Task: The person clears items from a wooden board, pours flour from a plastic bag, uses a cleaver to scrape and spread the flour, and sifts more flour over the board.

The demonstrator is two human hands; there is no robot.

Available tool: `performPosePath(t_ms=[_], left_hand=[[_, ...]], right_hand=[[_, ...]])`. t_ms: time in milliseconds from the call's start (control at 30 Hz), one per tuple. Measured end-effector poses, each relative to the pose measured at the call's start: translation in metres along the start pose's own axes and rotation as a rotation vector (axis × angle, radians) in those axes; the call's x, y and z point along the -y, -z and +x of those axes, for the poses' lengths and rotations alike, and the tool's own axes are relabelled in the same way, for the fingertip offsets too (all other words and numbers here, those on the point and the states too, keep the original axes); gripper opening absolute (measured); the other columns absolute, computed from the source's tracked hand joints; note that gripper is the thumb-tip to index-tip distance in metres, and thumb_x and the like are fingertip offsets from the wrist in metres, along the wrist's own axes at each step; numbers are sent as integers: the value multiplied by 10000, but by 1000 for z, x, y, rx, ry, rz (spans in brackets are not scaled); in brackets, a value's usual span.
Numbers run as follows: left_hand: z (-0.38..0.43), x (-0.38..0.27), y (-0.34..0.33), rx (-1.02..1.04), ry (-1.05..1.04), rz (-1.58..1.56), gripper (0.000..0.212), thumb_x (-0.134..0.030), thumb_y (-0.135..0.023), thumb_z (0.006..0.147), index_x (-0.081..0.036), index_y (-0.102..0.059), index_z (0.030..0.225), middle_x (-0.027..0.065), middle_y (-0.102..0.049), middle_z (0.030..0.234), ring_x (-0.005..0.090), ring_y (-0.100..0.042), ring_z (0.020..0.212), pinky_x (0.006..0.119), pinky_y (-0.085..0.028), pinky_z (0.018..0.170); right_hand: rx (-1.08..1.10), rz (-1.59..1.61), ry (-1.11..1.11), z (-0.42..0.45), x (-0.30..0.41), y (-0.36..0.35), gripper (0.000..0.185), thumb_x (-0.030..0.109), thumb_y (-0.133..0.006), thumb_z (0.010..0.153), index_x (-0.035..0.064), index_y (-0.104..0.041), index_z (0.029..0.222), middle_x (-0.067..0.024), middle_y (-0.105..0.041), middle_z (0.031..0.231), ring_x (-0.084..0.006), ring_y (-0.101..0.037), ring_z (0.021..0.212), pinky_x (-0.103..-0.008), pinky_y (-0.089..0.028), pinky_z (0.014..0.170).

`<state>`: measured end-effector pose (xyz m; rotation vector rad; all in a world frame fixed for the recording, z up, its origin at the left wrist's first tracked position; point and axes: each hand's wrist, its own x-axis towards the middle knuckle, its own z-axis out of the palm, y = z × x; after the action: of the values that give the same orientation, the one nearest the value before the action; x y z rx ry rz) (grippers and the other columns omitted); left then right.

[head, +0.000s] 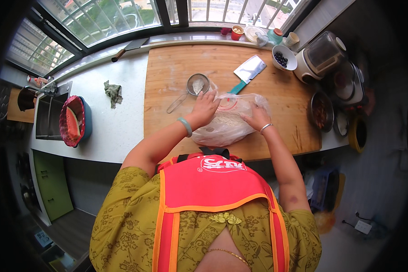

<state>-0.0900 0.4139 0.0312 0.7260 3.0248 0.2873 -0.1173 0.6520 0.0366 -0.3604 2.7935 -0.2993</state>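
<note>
A clear plastic bag [226, 127] of pale flour, with red print on it, lies at the near side of the wooden board [176, 136]. Across the bag's upper left edge rests my left hand [205, 107], its fingers stretched out; whether they pinch the plastic is unclear. My right hand [259, 117] grips the bag's upper right edge, the thumb on the near side. Just beyond my left hand sits a small wire-mesh sieve [198, 85] with flour in it. A cleaver with a teal handle [238, 87] lies behind the bag, blade pointing away.
A bowl of dark berries [284, 57] stands at the board's far right, near a white kitchen appliance [321, 57]. Below is a metal bowl [321, 111]. Leftward lie a crumpled cloth [113, 93], a knife [129, 49], and a basket [75, 120] with watermelon beside the sink [49, 115].
</note>
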Motion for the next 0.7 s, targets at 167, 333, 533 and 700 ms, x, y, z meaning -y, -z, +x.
performPosePath(t_ms=[167,333,533,700], left_hand=[[-12,8,-2,29,61,-24,664,-201,-654,654,-44,-367,1231,192,-325,1279,310,-326,1183,441,-259,974],[-21,12,7,125,175,-250,721,-126,-611,645,-34,-283,1280,218,-400,1183,347,-459,1024,395,-398,838],[-30,28,-10,140,294,-518,680,9,-497,660,-53,-255,1293,209,-456,1033,382,-487,926,411,-431,751],[-36,27,3,94,202,-477,665,52,-489,637,-69,-327,1270,208,-430,1136,358,-432,1045,381,-383,865]], right_hand=[[-95,-95,23,19,-2,-32,392,308,-579,734,68,-531,1040,-211,-532,1056,-364,-488,999,-432,-425,798],[-90,250,-106,44,-14,-56,227,194,-495,758,48,-580,911,-195,-588,914,-352,-545,849,-388,-441,769],[34,768,-189,68,-29,-83,237,189,-460,765,-13,-583,765,-127,-585,668,-218,-530,576,-341,-418,566],[49,827,-197,66,-23,-79,281,231,-464,767,-23,-570,711,-100,-539,589,-169,-474,528,-329,-385,515]])
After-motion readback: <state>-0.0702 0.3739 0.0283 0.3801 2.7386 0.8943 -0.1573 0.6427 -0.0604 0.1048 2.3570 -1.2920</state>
